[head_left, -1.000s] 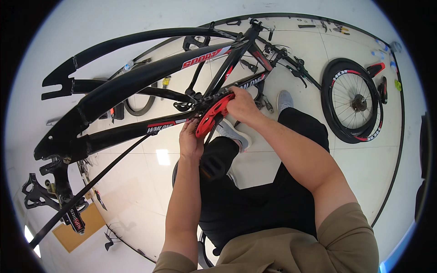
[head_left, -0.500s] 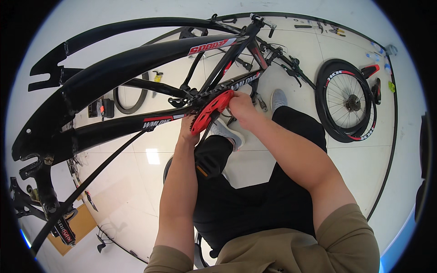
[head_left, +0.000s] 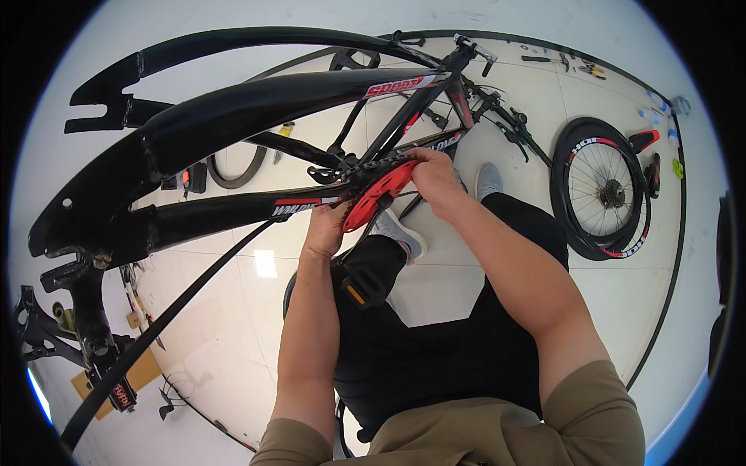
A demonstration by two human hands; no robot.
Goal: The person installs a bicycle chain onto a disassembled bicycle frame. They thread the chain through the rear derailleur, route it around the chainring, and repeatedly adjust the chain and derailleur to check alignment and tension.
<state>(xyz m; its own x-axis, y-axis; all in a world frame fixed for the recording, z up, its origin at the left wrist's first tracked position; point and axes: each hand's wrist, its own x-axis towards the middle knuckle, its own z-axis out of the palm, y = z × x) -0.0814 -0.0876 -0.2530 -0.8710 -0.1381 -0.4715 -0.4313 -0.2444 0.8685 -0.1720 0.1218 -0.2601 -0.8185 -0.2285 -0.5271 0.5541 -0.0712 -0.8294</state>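
A black bicycle frame [head_left: 233, 109] stretches across the left and middle of the head view, tilted on its side. At its bottom bracket sits a chainring with a red guard [head_left: 379, 199], and a black chain [head_left: 379, 166] runs along its upper edge. My left hand [head_left: 323, 230] grips the chainring's lower left edge, fingertips partly hidden behind it. My right hand [head_left: 437, 182] pinches the upper right edge, where guard and chain meet; its fingertips are partly hidden too. From the chainring a crank arm comes down toward me, with a black pedal [head_left: 365, 284] above my left thigh.
Two wheels [head_left: 602, 190] lie on the floor at right, beside a red and black saddle [head_left: 643, 140]. A hammer [head_left: 547, 59] and pliers [head_left: 593, 71] lie at the far right. Handlebars [head_left: 509, 128] rest beyond the frame. Cardboard [head_left: 140, 380] lies at lower left.
The frame and chainring appear shifted slightly right in the picture, as do the floor things. My left thumb side shows more at the chainring's edge. Both hands stay at the chainring.
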